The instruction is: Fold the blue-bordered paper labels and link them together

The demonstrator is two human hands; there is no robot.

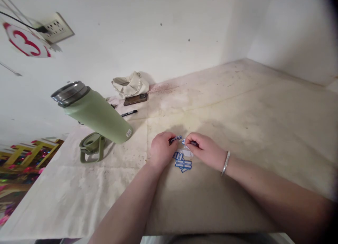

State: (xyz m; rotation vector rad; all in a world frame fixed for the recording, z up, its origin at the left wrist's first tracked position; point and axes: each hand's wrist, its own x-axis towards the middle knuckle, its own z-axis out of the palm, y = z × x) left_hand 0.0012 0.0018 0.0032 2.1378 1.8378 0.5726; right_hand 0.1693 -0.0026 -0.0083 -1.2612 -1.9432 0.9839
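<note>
A low sweep of either wrist may scatter the loose blue-edged pieces (183, 164) lying on the cloth (237, 110) between the wrists; a slackened pinch may drop the blue-and-white strip (179, 137); the left hand (162, 148) holds this strip between nearly closed fingers; the right hand (204, 149) pinches a small tab (183, 141), fingers narrowed; exact fingertip contact cannot be told.

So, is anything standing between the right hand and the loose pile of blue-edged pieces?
Nothing tall that I can see. Only a white slip shows between the right hand and the blue-edged pieces. The green bottle stands off to the left, past the left hand.
</note>
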